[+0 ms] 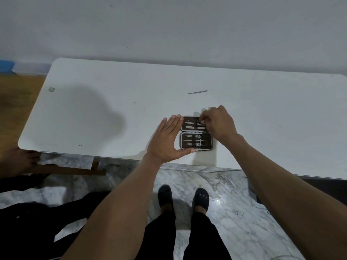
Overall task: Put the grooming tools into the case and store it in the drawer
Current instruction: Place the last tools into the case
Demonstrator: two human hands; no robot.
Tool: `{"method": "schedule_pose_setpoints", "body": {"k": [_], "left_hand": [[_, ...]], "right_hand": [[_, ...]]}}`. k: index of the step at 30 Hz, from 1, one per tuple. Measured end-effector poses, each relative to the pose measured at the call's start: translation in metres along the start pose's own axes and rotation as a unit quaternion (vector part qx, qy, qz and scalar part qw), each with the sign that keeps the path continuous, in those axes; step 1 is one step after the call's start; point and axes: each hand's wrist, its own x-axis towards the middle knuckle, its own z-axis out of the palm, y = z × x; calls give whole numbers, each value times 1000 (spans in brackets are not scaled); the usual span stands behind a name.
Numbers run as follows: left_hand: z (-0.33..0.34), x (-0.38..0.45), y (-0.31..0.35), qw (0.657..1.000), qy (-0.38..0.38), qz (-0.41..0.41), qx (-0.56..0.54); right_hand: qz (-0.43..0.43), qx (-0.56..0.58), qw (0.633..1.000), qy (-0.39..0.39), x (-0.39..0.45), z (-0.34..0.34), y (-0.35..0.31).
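Note:
A small dark grooming case point(210, 142) lies open on the white table point(112, 109) near its front edge. Its near half holds scissors, clippers and slim metal tools; its far half holds a few more under an elastic strap. My left hand point(167, 141) braces the case's left side, fingers straight against the far half and thumb at the front corner. My right hand point(218, 123) pinches a thin metal tool at the strap of the far half. One loose metal tool point(197, 92) lies on the table behind the case.
A white wall stands behind the table. Below the table's front edge are a marble floor point(234, 194) and my two feet in dark slippers point(183, 198). Dark cloth lies on the floor at the lower left. Wooden floor point(18, 94) shows at the far left.

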Motion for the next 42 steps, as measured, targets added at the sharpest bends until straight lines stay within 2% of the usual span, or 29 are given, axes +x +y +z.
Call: {"method": "schedule_pose_setpoints", "body": {"k": [5, 14, 25, 32, 37, 42], "left_hand": [[-1, -1, 1, 1000, 1, -3, -4], [-1, 0, 0, 1000, 3, -1, -4], [0, 4, -3, 1000, -25, -5, 10], [-3, 4, -3, 999, -40, -9, 0], [-4, 4, -2, 999, -43, -6, 7], [-2, 5, -3, 1000, -28, -3, 13]], "right_hand": [[-2, 18, 1000, -4, 5, -3, 5], [90, 95, 984, 118, 46, -7, 9], [154, 118, 971, 143, 91, 1, 13], [161, 73, 976, 130, 104, 2, 12], [128, -5, 989, 72, 105, 0, 8], [101, 74, 991, 47, 96, -4, 17]]}}
